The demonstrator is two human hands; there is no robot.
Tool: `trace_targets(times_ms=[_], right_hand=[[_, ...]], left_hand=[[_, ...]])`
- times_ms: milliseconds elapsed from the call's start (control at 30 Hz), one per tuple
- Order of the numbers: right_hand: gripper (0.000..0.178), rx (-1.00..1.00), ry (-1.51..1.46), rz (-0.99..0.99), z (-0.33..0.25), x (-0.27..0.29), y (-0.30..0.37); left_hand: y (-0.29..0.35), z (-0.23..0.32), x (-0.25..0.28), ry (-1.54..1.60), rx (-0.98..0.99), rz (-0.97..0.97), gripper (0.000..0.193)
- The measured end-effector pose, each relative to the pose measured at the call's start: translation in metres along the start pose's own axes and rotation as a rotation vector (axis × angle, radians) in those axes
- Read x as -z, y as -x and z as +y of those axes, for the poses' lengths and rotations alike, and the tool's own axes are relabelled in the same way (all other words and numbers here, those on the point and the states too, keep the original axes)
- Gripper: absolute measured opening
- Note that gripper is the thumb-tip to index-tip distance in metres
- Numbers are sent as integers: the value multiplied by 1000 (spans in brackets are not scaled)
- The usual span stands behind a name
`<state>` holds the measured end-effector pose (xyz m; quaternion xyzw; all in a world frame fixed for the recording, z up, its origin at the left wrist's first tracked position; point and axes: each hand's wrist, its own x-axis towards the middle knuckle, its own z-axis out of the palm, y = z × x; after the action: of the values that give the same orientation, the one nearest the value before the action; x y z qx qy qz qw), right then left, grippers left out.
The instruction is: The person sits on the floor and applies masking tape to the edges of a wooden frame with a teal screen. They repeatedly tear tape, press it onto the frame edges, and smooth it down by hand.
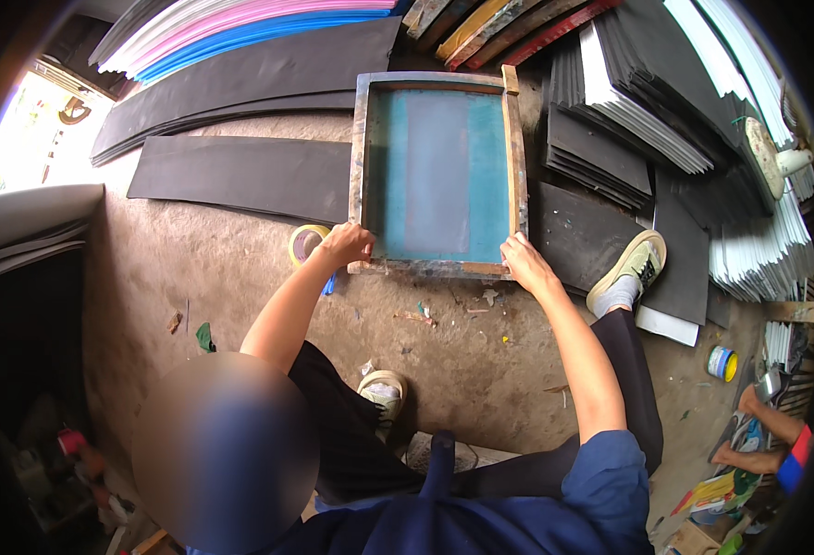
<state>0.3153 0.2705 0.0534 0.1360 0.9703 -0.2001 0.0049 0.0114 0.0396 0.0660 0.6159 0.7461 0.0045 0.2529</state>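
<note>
A wooden-framed screen-printing screen (437,166) lies in front of me, with blue-green mesh and a paler greyish band down its middle. My left hand (347,245) is closed on the frame's near left corner. At the near right corner, my right hand (527,262) grips the wood with its fingers curled over the edge. Both forearms reach forward and apart. A roll of tape (296,244) with a yellowish rim lies on the floor just left of my left hand.
Black sheets (240,173) lie left of the screen; more stacked black sheets (599,157) stand right. Worn wooden frames (481,32) lean behind. A small yellow-and-blue can (722,363) rests on the concrete floor (481,379). Another person's bare limbs (768,421) show at far right.
</note>
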Motion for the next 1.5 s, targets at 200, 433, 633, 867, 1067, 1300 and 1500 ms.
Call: trace_targets(times_ms=[200, 433, 633, 867, 1067, 1300, 1500], right_hand=[[4, -24, -43, 37, -10, 10, 9], [9, -90, 25, -17, -39, 35, 21], [7, -117, 125, -97, -73, 56, 30], [8, -123, 130, 3, -96, 99, 43], [12, -180, 51, 137, -117, 182, 38], [14, -188, -71, 294, -125, 245, 48], [14, -213, -231, 293, -105, 274, 49]], left_hand=[[3, 1, -2, 70, -67, 19, 14], [20, -1, -5, 33, -101, 95, 14], [24, 7, -16, -182, -34, -30, 28], [59, -6, 22, 232, 58, 43, 32], [109, 21, 118, 350, -85, 279, 18], [162, 71, 210, 311, -77, 388, 23], [163, 85, 232, 357, -146, 365, 16]])
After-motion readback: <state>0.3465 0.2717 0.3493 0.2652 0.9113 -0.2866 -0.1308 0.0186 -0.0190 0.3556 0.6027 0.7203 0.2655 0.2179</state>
